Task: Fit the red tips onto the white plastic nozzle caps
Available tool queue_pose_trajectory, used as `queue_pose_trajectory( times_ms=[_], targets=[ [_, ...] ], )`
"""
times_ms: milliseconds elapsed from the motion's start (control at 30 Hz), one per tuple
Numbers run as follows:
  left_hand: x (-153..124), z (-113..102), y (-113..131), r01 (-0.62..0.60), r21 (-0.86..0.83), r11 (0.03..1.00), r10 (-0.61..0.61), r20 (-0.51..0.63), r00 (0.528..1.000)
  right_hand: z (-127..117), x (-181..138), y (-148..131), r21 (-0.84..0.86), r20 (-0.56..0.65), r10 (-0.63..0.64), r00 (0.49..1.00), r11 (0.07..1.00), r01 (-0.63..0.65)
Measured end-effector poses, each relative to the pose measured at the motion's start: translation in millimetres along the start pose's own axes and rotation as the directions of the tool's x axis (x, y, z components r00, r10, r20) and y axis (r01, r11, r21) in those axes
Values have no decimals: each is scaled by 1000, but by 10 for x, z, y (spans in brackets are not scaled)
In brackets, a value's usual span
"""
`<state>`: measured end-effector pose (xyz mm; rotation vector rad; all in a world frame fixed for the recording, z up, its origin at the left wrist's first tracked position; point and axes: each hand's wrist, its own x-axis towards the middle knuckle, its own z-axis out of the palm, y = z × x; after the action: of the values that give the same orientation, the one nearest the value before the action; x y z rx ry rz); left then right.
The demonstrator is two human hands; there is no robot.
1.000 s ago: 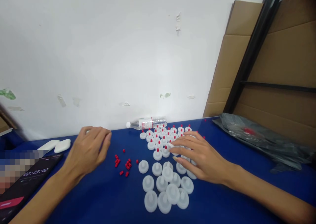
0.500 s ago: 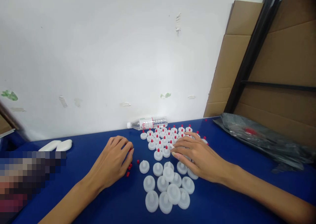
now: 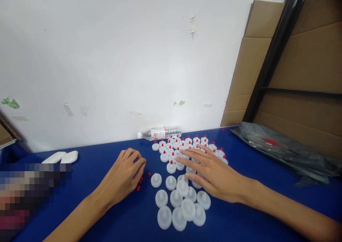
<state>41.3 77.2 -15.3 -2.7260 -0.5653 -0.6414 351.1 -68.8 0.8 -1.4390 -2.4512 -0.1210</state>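
My left hand (image 3: 125, 174) rests low over the table, its fingers curled and its fingertips hidden from view. Several small red caps (image 3: 138, 188) lie by its thumb, and one sits a little apart to the right. My right hand (image 3: 211, 172) is open, fingers spread over the white nozzle lids and partly covering them. Behind and under it stand many round white lids with red tips (image 3: 171, 167), grouped closely. Nearer to me are several bare white lids (image 3: 164, 217) with plain nozzles, some stacked on others.
A clear bottle (image 3: 160, 132) lies on its side along the wall. Two white oval objects (image 3: 69, 157) are at the left. A grey plastic bag (image 3: 283, 153) lies at the right, before cardboard (image 3: 307, 64) and a black metal post (image 3: 269, 57). The tabletop (image 3: 112, 220) is blue.
My right hand has opened and spread its fingers, shifting slightly left over the lids; more red-tipped lids show at its right. My left hand has barely moved.
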Motion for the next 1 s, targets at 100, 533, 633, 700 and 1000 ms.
queue_pose_trajectory(
  times_ms=[100,533,633,700,1000],
  targets=[
    [-3,-14,21,-37,-23,999,38,48,998,6,-4,-16,22,68,8,998,1000,-10],
    [-5,7,24,-50,-44,998,55,117,992,19,-12,4,-1,39,-6,999,1000,6],
    [-4,6,44,-48,-56,997,55,115,992,45,-19,16,-12,49,-11,999,1000,11],
    [3,-17,59,-46,-64,997,53,104,993,34,-15,14,-10,-11,-37,999,999,37],
    [48,-240,135,-86,-67,994,79,-99,992,-114,-10,-112,-47,-441,-186,878,982,185]
  ],
)
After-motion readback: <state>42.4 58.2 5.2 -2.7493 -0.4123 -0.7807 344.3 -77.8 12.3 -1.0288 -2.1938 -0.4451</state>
